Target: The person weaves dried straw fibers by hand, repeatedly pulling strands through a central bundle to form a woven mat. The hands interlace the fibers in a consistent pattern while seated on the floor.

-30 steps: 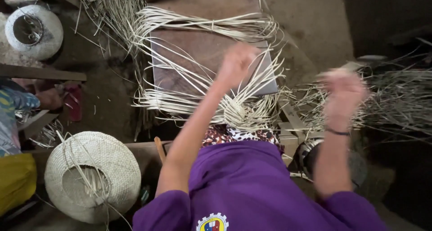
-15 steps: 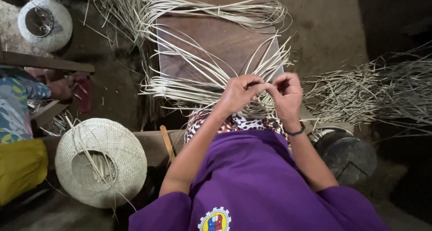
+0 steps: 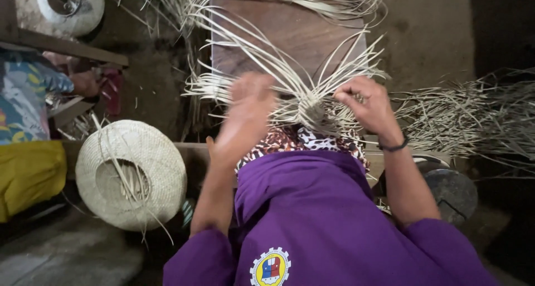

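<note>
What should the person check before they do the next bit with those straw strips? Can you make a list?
1. Right hand holding the strips near the woven knot: ok.
2. Left hand gripping a strip: cannot tell, it is blurred.
3. Loose strips fanned over the wooden board, not bunched: ok.
4. Spare strips piled to the right: ok.
5. Woven hat lying apart from the hands, on the left: ok.
</note>
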